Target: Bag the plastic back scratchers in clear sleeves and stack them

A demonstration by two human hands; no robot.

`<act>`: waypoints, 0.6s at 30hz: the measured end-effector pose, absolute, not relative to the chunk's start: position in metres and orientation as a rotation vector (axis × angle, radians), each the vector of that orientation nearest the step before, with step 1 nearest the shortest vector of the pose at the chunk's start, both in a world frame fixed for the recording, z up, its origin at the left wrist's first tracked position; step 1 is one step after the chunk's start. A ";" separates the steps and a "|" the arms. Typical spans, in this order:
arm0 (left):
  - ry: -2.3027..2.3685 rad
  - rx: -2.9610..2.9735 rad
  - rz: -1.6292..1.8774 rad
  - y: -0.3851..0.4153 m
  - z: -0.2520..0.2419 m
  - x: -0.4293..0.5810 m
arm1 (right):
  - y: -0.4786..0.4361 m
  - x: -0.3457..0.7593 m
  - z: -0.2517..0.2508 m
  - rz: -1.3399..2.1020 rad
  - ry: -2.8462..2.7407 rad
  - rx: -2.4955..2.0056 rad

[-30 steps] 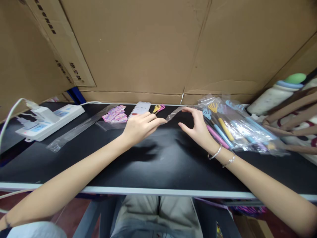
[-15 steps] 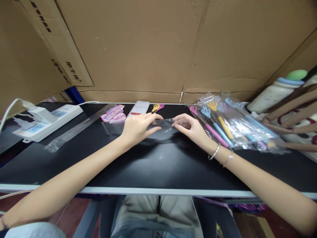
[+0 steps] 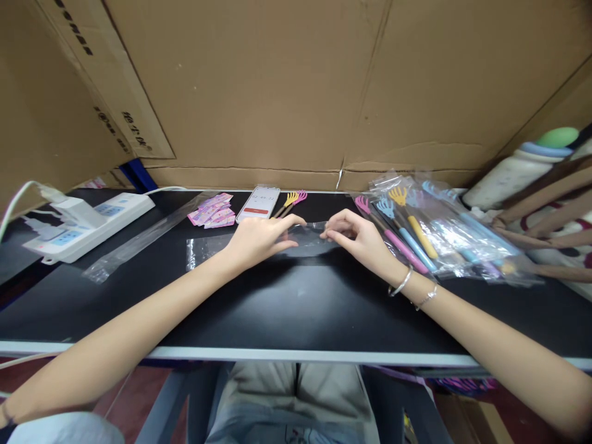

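A white rectangular power strip [image 3: 99,227] sits at the left, a pale-screened phone [image 3: 258,203] near the centre, a white bottle with a green domed top [image 3: 509,177] at the right, and tall brown cardboard panels [image 3: 259,86] across the top.

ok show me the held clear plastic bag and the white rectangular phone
Clear plastic bag [image 3: 309,239], head view, on its exposed middle.
White rectangular phone [image 3: 259,203], head view, on its screen.
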State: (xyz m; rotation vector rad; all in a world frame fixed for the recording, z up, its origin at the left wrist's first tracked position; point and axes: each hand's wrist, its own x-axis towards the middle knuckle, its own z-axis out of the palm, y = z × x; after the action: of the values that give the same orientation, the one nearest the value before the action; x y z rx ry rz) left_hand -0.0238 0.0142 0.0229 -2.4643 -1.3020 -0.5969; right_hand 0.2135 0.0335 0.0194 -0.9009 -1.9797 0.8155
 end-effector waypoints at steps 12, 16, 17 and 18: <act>-1.260 -2.519 -0.508 0.015 0.025 -0.026 | 0.035 0.218 0.024 0.602 -2.171 -0.947; -1.230 -2.492 -0.491 0.017 0.021 -0.028 | 0.027 0.221 0.036 0.042 -2.248 -1.012; -1.220 -2.487 -0.492 0.017 0.021 -0.029 | 0.022 0.221 0.042 -0.108 -2.241 -1.001; -1.208 -2.486 -0.494 0.017 0.020 -0.030 | 0.014 0.221 0.050 -0.216 -2.240 -0.973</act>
State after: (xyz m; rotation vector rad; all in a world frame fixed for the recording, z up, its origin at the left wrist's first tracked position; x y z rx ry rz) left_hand -0.0295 0.0174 0.0199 -2.4861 -1.2079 -0.4940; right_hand 0.2208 0.0144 0.0500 -0.9728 -2.2404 -0.2157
